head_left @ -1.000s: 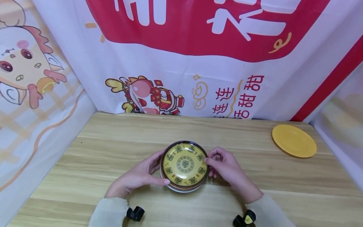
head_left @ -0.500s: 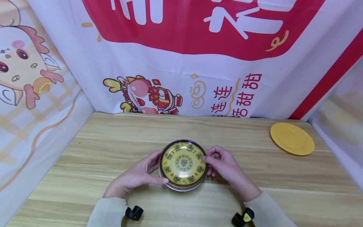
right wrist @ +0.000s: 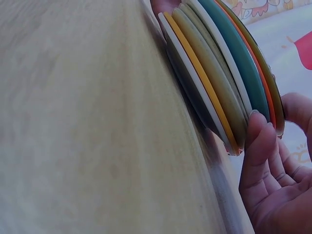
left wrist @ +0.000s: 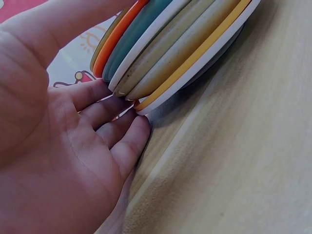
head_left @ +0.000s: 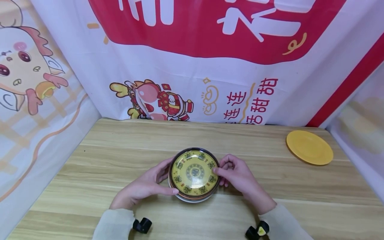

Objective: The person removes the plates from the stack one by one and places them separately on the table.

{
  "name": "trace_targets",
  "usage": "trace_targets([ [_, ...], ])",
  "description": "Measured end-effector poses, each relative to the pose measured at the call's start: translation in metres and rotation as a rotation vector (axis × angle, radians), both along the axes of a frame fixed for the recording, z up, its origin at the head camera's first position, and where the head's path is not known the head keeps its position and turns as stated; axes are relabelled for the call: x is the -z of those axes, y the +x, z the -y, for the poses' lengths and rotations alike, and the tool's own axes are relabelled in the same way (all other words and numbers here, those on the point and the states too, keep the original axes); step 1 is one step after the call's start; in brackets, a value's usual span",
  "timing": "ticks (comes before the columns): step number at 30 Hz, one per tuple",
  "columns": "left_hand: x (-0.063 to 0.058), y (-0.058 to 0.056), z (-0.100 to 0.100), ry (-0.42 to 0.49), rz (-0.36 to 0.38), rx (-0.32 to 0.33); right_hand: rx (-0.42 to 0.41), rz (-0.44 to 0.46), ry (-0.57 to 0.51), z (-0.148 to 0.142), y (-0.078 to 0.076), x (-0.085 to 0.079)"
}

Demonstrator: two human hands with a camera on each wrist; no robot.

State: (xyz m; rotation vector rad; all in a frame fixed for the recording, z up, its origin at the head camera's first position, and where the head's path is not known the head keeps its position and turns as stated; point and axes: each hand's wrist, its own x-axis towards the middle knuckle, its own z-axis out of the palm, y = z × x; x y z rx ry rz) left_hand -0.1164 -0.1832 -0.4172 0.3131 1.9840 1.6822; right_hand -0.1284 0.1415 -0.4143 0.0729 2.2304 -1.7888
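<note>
A stack of round plates stands on the wooden table, topped by a yellow patterned plate (head_left: 195, 172) with a dark brown rim. Seen from the side in the left wrist view, the stack (left wrist: 180, 48) has orange, teal, white, olive and yellow edges. My left hand (head_left: 147, 183) holds the stack's left side, thumb at the near rim, fingertips along the lower edges. On the right, my right hand (head_left: 238, 173) grips the stack, its thumb (right wrist: 295, 109) over the top plate's rim and curled fingers against the edges below.
A plain yellow plate (head_left: 309, 147) lies apart at the back right of the wooden table (head_left: 120, 146). Printed cloth (head_left: 180, 70) hangs along the table's back edge and both sides. A black wrist device (head_left: 142, 225) sits by each sleeve.
My right thumb reaches slightly further in over the top plate's rim. The stack and my left hand stay in place.
</note>
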Motion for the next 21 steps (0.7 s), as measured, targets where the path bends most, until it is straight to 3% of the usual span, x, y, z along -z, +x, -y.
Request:
trace_targets([
  [21,0.0006,-0.0006,-0.0003,0.017,0.013,0.006,0.027,-0.004,-0.026,-0.0007,0.0017,-0.0004],
])
